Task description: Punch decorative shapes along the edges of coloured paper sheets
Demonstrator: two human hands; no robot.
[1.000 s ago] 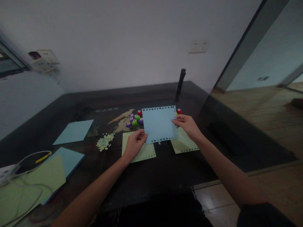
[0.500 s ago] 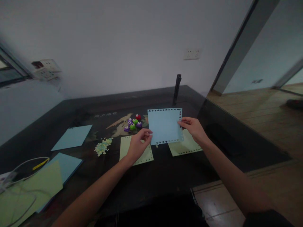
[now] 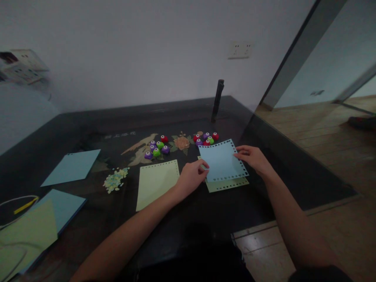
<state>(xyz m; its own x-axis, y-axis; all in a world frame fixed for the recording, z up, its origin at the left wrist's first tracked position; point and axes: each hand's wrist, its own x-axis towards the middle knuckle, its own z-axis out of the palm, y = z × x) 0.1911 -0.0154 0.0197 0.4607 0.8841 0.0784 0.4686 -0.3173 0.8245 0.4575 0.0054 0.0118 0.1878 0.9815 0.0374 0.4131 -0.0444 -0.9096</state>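
A light blue sheet (image 3: 221, 160) with small holes punched along its edges is held between my two hands. My left hand (image 3: 194, 172) pinches its left side, and my right hand (image 3: 251, 156) grips the right edge between thumb and fingers. Beneath the blue sheet, a green punched sheet (image 3: 227, 185) shows along the lower edge. Another green sheet (image 3: 157, 182), also with punched edges, lies to the left, partly behind my left hand. Several red, purple and green punches (image 3: 207, 139) sit just behind the blue sheet.
More coloured punches (image 3: 157, 148) stand at the table's middle. Paper bits (image 3: 115, 180) lie in a pile left of them. A blue sheet (image 3: 72, 167) and stacked blue and green sheets (image 3: 29, 229) are at the left. A black upright object (image 3: 217, 101) stands at the back.
Both hands have carried the blue sheet right, over the right green sheet. The punches behind it have come into sight. The view has shifted somewhat.
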